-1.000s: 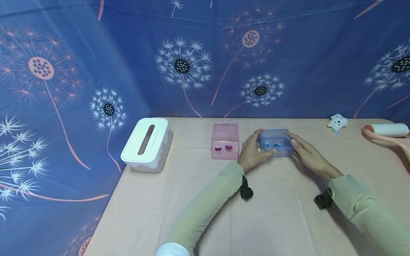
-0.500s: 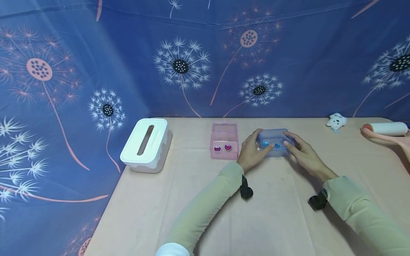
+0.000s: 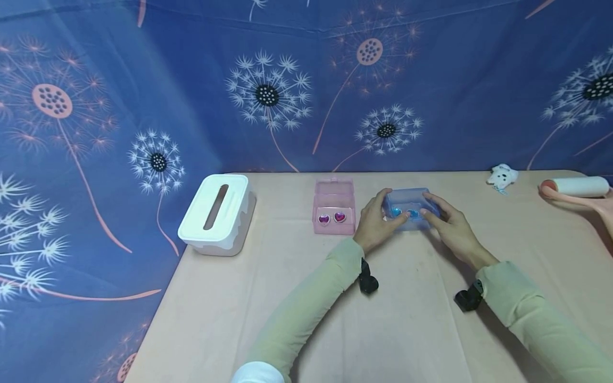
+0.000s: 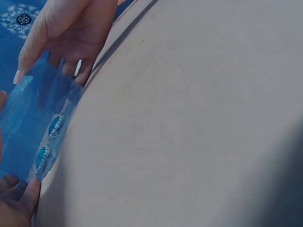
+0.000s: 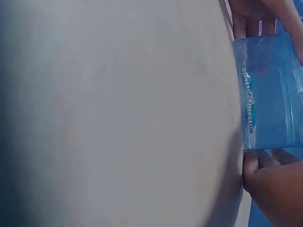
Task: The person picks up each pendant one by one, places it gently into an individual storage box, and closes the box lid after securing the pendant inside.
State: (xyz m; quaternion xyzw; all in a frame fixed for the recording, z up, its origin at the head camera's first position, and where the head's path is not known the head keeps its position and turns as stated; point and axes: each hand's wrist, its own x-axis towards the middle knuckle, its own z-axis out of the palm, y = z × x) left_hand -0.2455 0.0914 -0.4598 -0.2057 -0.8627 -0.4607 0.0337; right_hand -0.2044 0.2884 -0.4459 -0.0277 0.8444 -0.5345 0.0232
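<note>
Both hands hold a clear blue plastic box [image 3: 407, 198] above the table, one at each end. My left hand [image 3: 375, 223] grips its left end, thumb along the near side. At the other end my right hand [image 3: 455, 231] has its thumb on the near side and fingers on the far upper edge. Through the wall two blue jewels with silvery beaded edges show, one of them a blue jewel [image 4: 56, 125] in the left wrist view. In the right wrist view the box [image 5: 274, 94] spans the gap between the hands.
Just left of the hands, an open pink box [image 3: 333, 201] holds two magenta jewels [image 3: 339, 217]. A white tissue box [image 3: 217, 213] stands further left. At the back right lie a small white animal figure [image 3: 503, 176] and a lint roller [image 3: 579, 187].
My right hand has shifted slightly left, and its thumb has come across the near side of the blue box. My left hand keeps its hold. The head view has shifted a little.
</note>
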